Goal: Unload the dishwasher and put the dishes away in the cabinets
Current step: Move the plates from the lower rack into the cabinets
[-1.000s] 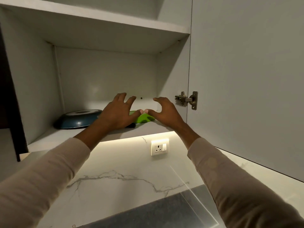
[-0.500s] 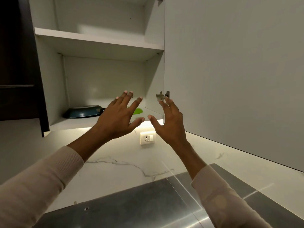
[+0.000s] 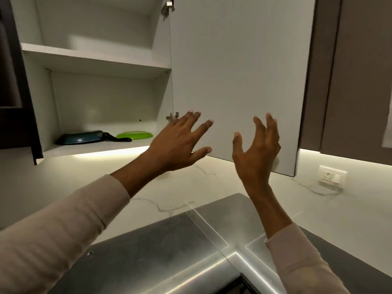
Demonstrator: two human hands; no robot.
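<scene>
Open wall cabinet (image 3: 53, 98), white inside, door (image 3: 233, 60) swung out to the right. On the lower shelf (image 3: 95, 148) a blue frying pan (image 3: 80, 137) sits at left. Its black handle (image 3: 115, 137) points right, crossing in front of a green plate (image 3: 135, 135) lying flat; contact unclear.

Left hand (image 3: 176, 145) is raised by the door's hinge edge, fingers spread, holding nothing. Right hand (image 3: 256, 151) is raised before the door's lower part, fingers loosely apart, palm facing left, also holding nothing. Pale ribbed sleeves (image 3: 63, 219).

Below is veined white marble (image 3: 148, 187), then a brushed steel surface (image 3: 159, 251). Wall socket (image 3: 332, 176) at far right.
</scene>
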